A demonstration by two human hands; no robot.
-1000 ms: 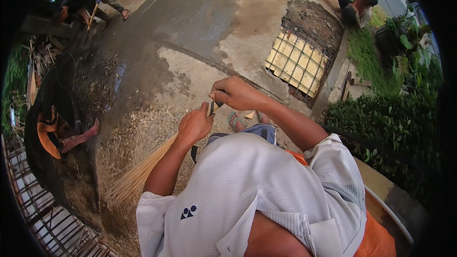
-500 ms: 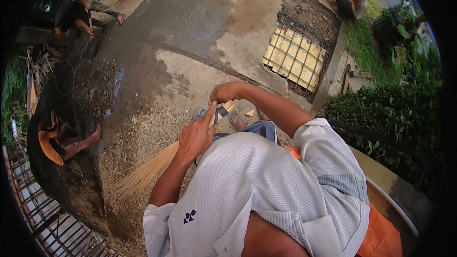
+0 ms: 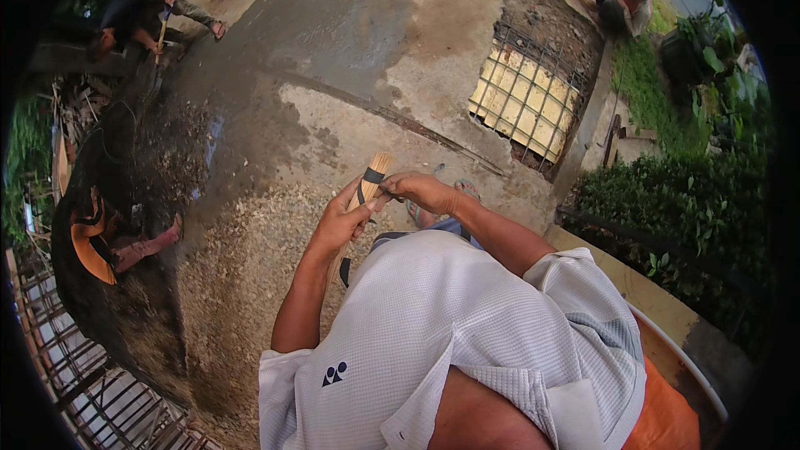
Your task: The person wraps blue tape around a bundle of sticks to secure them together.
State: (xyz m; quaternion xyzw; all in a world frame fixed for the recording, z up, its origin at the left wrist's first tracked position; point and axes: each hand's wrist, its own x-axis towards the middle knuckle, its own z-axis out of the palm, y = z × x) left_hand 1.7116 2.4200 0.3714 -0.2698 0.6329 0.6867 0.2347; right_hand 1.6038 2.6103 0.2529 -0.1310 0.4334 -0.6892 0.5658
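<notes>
Upright in front of me stands the butt end of a stick broom, a tight bundle of thin pale sticks. My left hand is closed round the bundle, just below a black band wound on it. My right hand pinches at the band's right side, its fingertips pressed close to the sticks. A piece of black strip shows below my left wrist. The broom's lower sticks are mostly hidden behind my left hand and forearm.
Gravel covers the ground at left, beside wet concrete. A steel mesh spans a pit at right, near a hedge. Co-workers crouch or bend at left, far left and far right.
The broom has swung from a slant with its bristles toward the lower left to nearly upright. My left hand now grips below the band, and my right hand has shifted to the band's right side.
</notes>
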